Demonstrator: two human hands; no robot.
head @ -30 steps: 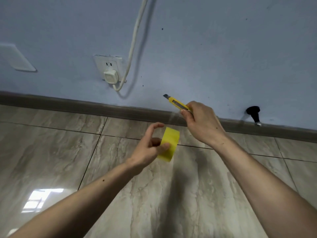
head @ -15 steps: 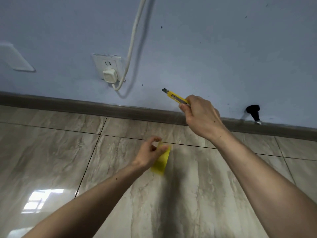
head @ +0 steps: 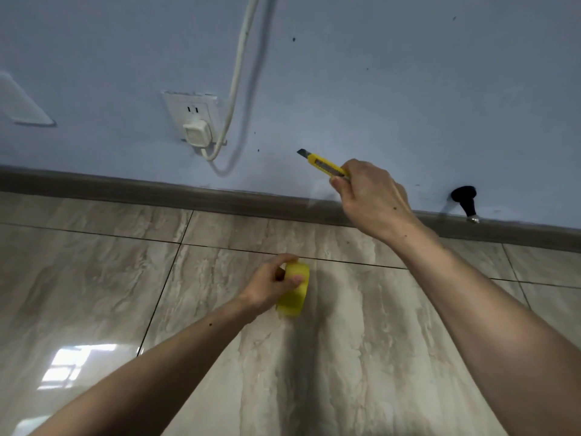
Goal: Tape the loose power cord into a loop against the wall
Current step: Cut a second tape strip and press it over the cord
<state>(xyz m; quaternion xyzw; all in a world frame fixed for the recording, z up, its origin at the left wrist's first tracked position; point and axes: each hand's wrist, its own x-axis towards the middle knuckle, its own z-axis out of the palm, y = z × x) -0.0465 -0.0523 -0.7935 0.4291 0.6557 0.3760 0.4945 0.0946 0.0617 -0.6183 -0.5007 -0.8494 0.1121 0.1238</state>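
Observation:
A white power cord [head: 239, 61] runs down the blue wall and curves into a white plug [head: 196, 135] seated in the wall socket [head: 190, 105]. My left hand [head: 271, 284] grips a yellow roll of tape [head: 295, 291] low over the floor tiles, its lower edge at or near the tile. My right hand [head: 371, 196] holds a yellow utility knife [head: 323, 165] with its blade out, pointing up and left near the wall. A faint clear strip of tape seems to hang below the right hand by the skirting.
A dark skirting board [head: 157, 191] runs along the base of the wall. A black door stop [head: 466, 201] sticks out at the right. A white cover plate [head: 19, 103] sits at the far left of the wall. Glossy marble floor tiles [head: 94, 278] fill the foreground.
My left hand has lowered the tape roll from mid-air down towards the floor. My right hand with the knife has stayed near the wall, shifting slightly.

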